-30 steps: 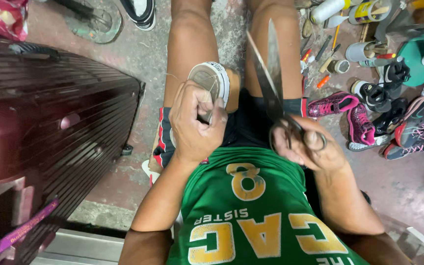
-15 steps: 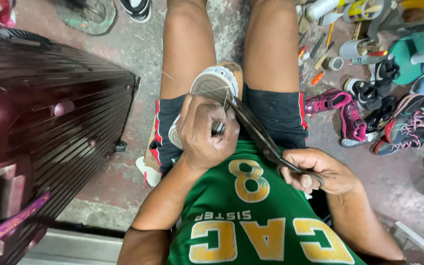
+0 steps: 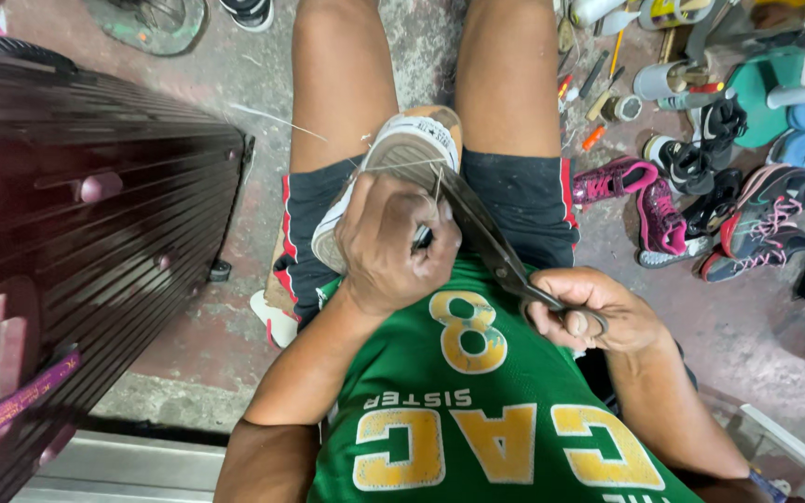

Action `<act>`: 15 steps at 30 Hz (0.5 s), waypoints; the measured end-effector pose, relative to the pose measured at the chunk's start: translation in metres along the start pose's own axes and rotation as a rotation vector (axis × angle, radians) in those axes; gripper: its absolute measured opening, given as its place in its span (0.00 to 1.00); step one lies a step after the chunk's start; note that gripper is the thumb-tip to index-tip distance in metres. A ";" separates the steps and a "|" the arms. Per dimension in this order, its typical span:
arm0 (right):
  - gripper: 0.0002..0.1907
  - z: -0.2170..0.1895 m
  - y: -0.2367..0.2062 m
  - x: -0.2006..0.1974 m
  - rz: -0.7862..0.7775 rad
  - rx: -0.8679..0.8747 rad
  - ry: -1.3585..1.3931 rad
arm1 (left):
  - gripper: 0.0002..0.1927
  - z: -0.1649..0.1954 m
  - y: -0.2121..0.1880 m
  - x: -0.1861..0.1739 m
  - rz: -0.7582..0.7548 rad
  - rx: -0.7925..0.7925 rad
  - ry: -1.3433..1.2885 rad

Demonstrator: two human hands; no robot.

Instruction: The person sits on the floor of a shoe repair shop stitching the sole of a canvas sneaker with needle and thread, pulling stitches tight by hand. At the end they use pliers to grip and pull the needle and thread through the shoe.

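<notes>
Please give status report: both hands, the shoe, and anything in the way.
Left hand grips white shoe on lap, pinching thread. Right hand holds scissors, blades at the shoe's sole edge. Nothing blocking; dark suitcase beside the left leg.

- I have one view only, from a camera worn on the head, facing steeply down the person's own chest and lap.
- It sits close: the green sleeveless jersey with yellow print (image 3: 477, 410) fills the bottom edge.
- The bare concrete floor (image 3: 235, 168) lies farther off, towards the top.
</notes>
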State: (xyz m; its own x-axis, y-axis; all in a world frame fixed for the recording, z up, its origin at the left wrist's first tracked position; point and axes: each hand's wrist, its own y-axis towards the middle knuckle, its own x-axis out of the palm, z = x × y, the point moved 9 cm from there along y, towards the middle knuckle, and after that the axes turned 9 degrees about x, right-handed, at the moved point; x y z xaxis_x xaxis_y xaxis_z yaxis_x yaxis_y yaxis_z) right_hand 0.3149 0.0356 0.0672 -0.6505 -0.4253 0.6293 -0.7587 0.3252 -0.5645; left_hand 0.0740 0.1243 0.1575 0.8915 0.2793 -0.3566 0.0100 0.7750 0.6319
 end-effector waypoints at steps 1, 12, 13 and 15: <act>0.29 0.003 -0.001 -0.001 0.003 0.014 0.014 | 0.13 0.000 0.000 0.001 -0.007 -0.004 0.010; 0.30 0.008 -0.011 -0.017 -0.040 -0.102 0.051 | 0.12 0.007 -0.001 0.013 -0.068 0.009 0.007; 0.30 0.011 -0.009 -0.019 -0.026 -0.091 0.064 | 0.12 0.007 -0.001 0.015 -0.080 0.014 0.010; 0.31 0.017 -0.006 -0.021 -0.007 -0.076 0.082 | 0.12 0.009 -0.002 0.016 -0.083 0.030 0.012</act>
State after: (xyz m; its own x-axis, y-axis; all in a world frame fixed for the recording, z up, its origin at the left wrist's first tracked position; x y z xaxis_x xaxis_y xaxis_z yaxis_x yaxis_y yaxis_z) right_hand 0.3338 0.0286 0.0484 -0.6433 -0.3586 0.6765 -0.7619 0.3864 -0.5198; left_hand 0.0921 0.1225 0.1569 0.8815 0.2213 -0.4170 0.0977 0.7786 0.6198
